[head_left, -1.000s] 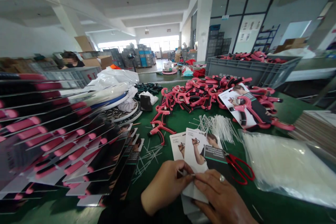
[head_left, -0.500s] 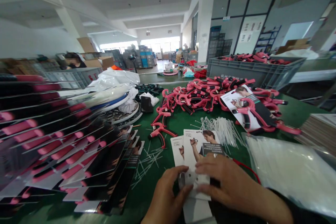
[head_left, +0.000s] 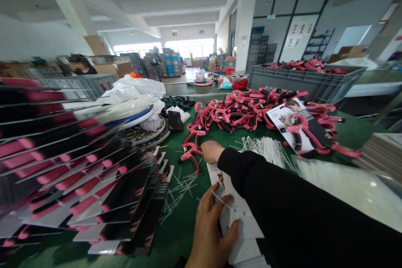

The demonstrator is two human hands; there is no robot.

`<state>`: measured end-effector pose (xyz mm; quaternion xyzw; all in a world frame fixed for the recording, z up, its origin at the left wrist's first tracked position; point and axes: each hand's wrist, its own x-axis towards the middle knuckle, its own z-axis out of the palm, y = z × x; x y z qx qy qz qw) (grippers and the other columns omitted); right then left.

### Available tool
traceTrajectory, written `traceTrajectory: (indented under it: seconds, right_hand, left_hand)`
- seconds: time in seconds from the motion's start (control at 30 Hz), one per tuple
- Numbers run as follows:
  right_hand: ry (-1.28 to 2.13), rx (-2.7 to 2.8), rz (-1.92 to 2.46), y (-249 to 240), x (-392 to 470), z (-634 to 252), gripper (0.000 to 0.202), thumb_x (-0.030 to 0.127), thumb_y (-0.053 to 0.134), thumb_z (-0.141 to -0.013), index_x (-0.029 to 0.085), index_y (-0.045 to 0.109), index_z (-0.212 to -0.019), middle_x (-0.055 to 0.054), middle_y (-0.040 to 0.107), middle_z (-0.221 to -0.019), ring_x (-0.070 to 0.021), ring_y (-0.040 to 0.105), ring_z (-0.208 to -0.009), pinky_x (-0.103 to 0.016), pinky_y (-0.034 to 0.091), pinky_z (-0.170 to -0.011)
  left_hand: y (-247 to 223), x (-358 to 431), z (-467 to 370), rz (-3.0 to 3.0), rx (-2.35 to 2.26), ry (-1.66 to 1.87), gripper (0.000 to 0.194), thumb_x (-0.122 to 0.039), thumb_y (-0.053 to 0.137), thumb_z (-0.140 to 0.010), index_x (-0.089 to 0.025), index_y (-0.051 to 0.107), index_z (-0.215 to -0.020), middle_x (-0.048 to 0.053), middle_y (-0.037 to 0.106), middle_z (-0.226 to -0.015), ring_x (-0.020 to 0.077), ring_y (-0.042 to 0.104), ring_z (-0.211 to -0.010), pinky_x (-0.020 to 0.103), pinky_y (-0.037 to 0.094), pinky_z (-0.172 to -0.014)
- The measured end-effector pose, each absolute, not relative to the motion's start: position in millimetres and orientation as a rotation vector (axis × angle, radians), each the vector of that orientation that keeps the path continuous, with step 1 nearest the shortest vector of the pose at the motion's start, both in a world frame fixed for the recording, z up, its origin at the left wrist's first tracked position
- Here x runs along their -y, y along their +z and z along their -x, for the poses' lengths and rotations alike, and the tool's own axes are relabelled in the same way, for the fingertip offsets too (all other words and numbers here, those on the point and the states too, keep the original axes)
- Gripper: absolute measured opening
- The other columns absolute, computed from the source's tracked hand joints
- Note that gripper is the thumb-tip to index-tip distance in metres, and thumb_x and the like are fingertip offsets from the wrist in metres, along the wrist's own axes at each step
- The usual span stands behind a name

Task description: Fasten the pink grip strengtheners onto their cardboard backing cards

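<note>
A printed card (head_left: 248, 222) is steadied under the spread fingers of the left hand (head_left: 211, 228), with 1 white cable tie (head_left: 221, 199) poking up between them. Farther forward, the right hand (head_left: 211, 152) is stretched beside a pink grip (head_left: 191, 150); whether that is grasped cannot be told.

Fingers of the right hand (head_left: 212, 151) are hidden; its sleeve (head_left: 301, 201) (edge-cropped) covers part of a card (head_left: 249, 222).
</note>
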<state>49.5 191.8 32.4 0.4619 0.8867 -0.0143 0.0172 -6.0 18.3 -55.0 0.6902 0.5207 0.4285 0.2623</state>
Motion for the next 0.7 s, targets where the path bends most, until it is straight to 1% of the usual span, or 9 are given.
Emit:
traceTrajectory:
  seconds: [0.2, 0.3, 0.33, 0.4, 0.5, 0.53, 0.57, 0.6, 0.7]
  right_hand:
    - [0.207, -2.892, -1.48, 61.1, -197.8, -76.7, 0.03, 0.03, 0.055, -0.087, 0.014, 0.054, -0.112, -0.009, 0.055, -0.115, -0.0212, 0.056, -0.099, -0.042, 0.047, -0.083]
    - [0.309, -2.873, -1.634, 77.3, -187.2, -119.7, 0.025, 0.031, 0.052, -0.089, 0.013, 0.057, -0.106, -0.008, 0.058, -0.109, -0.0197, 0.058, -0.095, -0.04, 0.047, -0.081]
    - [0.338, -2.855, -1.709, 80.7, -180.4, -138.2, 0.022, 0.029, 0.048, -0.091, 0.012, 0.057, -0.103, -0.008, 0.06, -0.105, -0.0192, 0.058, -0.094, -0.038, 0.046, -0.081]
    - [0.359, -2.809, -1.858, 83.0, -163.4, -176.9, 0.027, 0.024, 0.037, -0.094, 0.011, 0.06, -0.089, -0.008, 0.064, -0.089, -0.0182, 0.061, -0.086, -0.031, 0.046, -0.075]
    - [0.36, -2.722, -2.058, 75.5, -135.7, -222.8, 0.029, 0.024, 0.036, -0.092, 0.014, 0.059, -0.079, -0.005, 0.063, -0.07, -0.0181, 0.062, -0.068, -0.027, 0.043, -0.058]
    - [0.364, -2.701, -2.103, 70.9, -127.5, -231.3, 0.028, 0.024, 0.036, -0.092, 0.015, 0.058, -0.077, -0.004, 0.063, -0.067, -0.0184, 0.062, -0.066, -0.027, 0.042, -0.056]
    - [0.367, -2.694, -2.13, 65.7, -120.2, -235.9, 0.026, 0.023, 0.037, -0.091, 0.016, 0.058, -0.076, -0.004, 0.063, -0.068, -0.0184, 0.062, -0.066, -0.026, 0.042, -0.057]
    - [0.372, -2.694, -2.146, 60.5, -114.1, -236.8, 0.026, 0.023, 0.037, -0.091, 0.016, 0.057, -0.076, -0.004, 0.063, -0.07, -0.0184, 0.062, -0.068, -0.026, 0.042, -0.059]
    - [0.395, -2.718, -2.146, 46.9, -101.0, -225.0, 0.023, 0.022, 0.038, -0.09, 0.016, 0.058, -0.08, -0.007, 0.064, -0.079, -0.0195, 0.062, -0.075, -0.027, 0.043, -0.066]
  left_hand:
    - [-57.9, -18.8, 5.8, -1.928, -1.45, 1.168, 0.039, -0.02, 0.065, -0.07, -0.023, 0.062, -0.109, 0.012, 0.044, -0.136, 0.0328, 0.039, -0.124, 0.054, 0.034, -0.1]
    - [-60.2, -20.3, 11.9, -2.023, -1.455, 1.083, 0.039, -0.021, 0.063, -0.072, -0.023, 0.06, -0.111, 0.012, 0.044, -0.136, 0.0314, 0.039, -0.125, 0.053, 0.036, -0.1]
    - [-59.5, -21.2, 14.8, -2.041, -1.461, 1.059, 0.04, -0.022, 0.063, -0.072, -0.023, 0.059, -0.112, 0.012, 0.045, -0.136, 0.0311, 0.04, -0.124, 0.052, 0.037, -0.099]
    - [-53.1, -23.6, 20.2, -2.054, -1.48, 1.026, 0.045, -0.026, 0.064, -0.072, -0.023, 0.055, -0.117, 0.012, 0.046, -0.134, 0.0301, 0.043, -0.123, 0.051, 0.04, -0.098]
    - [-30.2, -26.4, 21.7, -2.08, -1.57, 1.139, 0.062, -0.031, 0.063, -0.074, -0.02, 0.039, -0.13, 0.015, 0.045, -0.135, 0.0291, 0.041, -0.124, 0.051, 0.04, -0.098]
    - [-20.6, -26.5, 19.0, -2.115, -1.608, 1.206, 0.066, -0.032, 0.063, -0.074, -0.019, 0.035, -0.133, 0.016, 0.042, -0.136, 0.0292, 0.037, -0.126, 0.051, 0.038, -0.099]
    - [-11.3, -26.1, 14.6, -2.165, -1.637, 1.265, 0.066, -0.031, 0.064, -0.074, -0.02, 0.035, -0.132, 0.015, 0.039, -0.138, 0.0297, 0.035, -0.128, 0.053, 0.035, -0.1]
    - [-3.3, -24.9, 8.6, -2.231, -1.646, 1.291, 0.063, -0.03, 0.065, -0.072, -0.023, 0.039, -0.129, 0.013, 0.038, -0.139, 0.0304, 0.033, -0.129, 0.056, 0.031, -0.102]
    - [6.3, -18.3, -13.0, -2.438, -1.576, 1.17, 0.042, -0.031, 0.07, -0.066, -0.033, 0.058, -0.106, 0.003, 0.052, -0.13, 0.0331, 0.039, -0.124, 0.064, 0.006, -0.104]
